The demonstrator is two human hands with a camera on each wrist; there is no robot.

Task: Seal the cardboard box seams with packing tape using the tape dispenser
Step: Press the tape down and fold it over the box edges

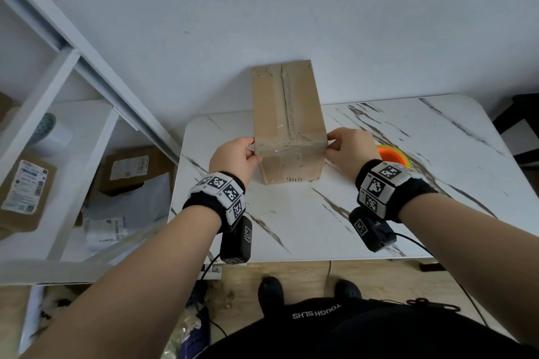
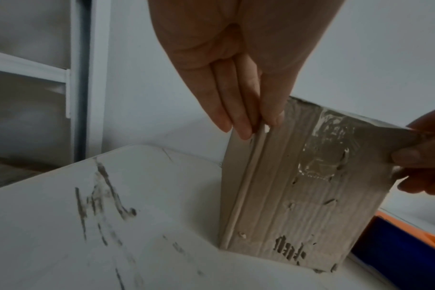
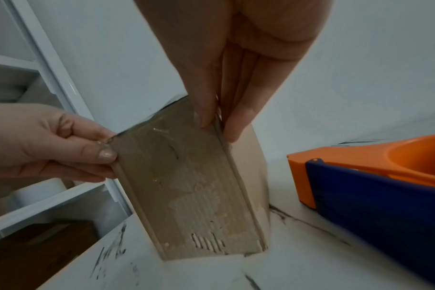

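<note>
A tall cardboard box [image 1: 288, 114] stands on the marble table [image 1: 423, 137], its top seam running away from me under clear tape [image 1: 287, 151] that folds over the near edge. My left hand [image 1: 255, 151] pinches the box's near left top corner, thumb on the front face [image 2: 286, 196] and fingers on the side. My right hand [image 1: 329, 146] pinches the near right top corner the same way [image 3: 217, 127]. The orange and blue tape dispenser [image 1: 392, 154] lies on the table just right of the box [image 3: 186, 186], behind my right hand, with nobody holding it.
A white shelf unit [image 1: 67, 73] stands left of the table, with labelled parcels [image 1: 26, 183] on its shelves. A white wall rises right behind the box. The table edge [image 1: 291, 259] runs close in front of my body.
</note>
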